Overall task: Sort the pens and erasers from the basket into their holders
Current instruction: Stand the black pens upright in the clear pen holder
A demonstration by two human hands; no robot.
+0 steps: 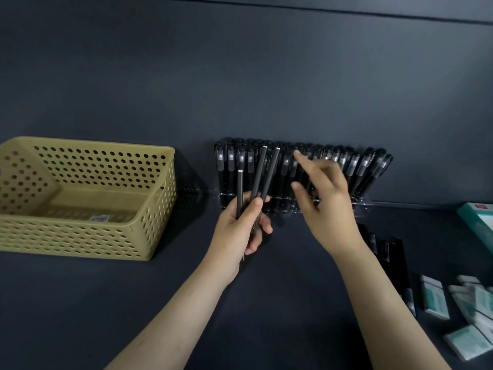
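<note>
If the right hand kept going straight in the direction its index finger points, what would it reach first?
Most likely the row of black pens standing in the clear holder; the right hand points its index fingertip at their caps, though depth is unclear.

Dim, even light from above, soft shadows, slight motion blur, and wide-angle bending toward the edges.

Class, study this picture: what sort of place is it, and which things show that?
Probably a stationery sorting desk, maybe in a shop or office: a clear rack packed with black pens, wrapped erasers lying loose at the right, and a perforated yellow basket.
</note>
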